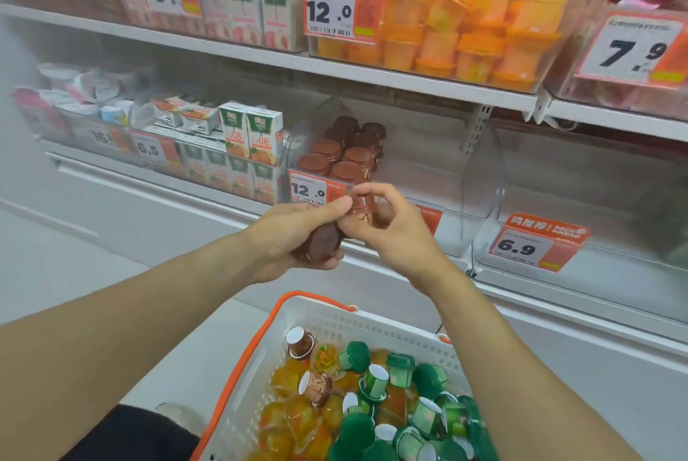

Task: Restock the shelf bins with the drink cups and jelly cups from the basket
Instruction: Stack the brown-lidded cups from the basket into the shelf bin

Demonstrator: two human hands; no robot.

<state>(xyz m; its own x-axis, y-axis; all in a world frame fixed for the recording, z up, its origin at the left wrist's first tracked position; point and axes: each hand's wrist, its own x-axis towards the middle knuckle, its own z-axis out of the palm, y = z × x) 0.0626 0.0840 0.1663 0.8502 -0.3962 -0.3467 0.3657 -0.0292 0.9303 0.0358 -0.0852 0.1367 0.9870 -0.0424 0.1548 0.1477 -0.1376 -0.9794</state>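
Two brown drink cups sit in my hands in front of the lower shelf: my left hand (pixel 298 237) curls round one brown cup (pixel 323 246), my right hand (pixel 387 226) pinches another brown cup (pixel 363 208) just beside it. Behind them, the clear bin (pixel 480 170) holds more brown cups (pixel 346 151). Below, the white basket (pixel 335 326) carries green cups (pixel 405 397) and yellow jelly cups (pixel 294 419).

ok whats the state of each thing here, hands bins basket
left hand: grips a brown cup
right hand: pinches a second brown cup
brown-cup bin: part filled, left side only
orange-cup bin: nearly full
basket: holds green, brown and jelly cups
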